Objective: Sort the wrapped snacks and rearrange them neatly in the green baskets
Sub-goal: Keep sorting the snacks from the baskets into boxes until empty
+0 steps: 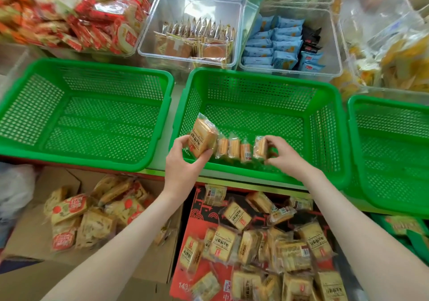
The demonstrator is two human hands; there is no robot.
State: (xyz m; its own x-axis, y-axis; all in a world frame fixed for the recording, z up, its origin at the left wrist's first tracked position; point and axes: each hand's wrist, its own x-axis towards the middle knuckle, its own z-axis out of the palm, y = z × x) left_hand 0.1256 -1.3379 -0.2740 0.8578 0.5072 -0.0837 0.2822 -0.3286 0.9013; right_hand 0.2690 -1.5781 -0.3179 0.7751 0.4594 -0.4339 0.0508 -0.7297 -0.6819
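While a short row of wrapped snacks (234,148) stands on edge by the near wall of the middle green basket (255,73), the right hand (282,153) pinches its end packet (260,147) and the left hand (183,161) grips a tilted packet (202,139) at the other end. Wrapper print is too blurred to read. The right basket (394,105) is cut off by the frame edge.

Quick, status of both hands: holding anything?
Left hand: grips a wrapped snack at the middle green basket's near edge.
Right hand: pinches the end pack of the row in that basket.
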